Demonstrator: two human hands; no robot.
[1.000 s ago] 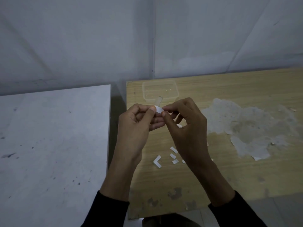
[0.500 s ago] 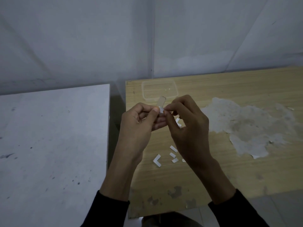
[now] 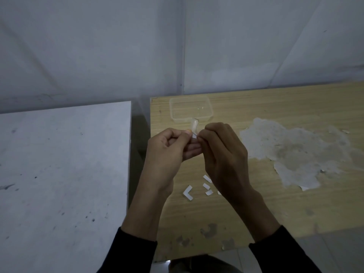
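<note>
Grips closed: left hand (image 3: 167,152) and right hand (image 3: 222,154) pinch one clear strip (image 3: 194,125).

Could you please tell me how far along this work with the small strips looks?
Several white scraps lie on the wooden table, so some pieces look finished. The left hand and right hand pinch a translucent strip. How many remain cannot be told; no supply shows.

My black sleeves (image 3: 136,253) flank a translucent, white-tipped strip (image 3: 194,127); white paper bits (image 3: 188,192) dot the tan wood-grain table (image 3: 256,213), its peeled patch (image 3: 295,154) pale grey.
</note>
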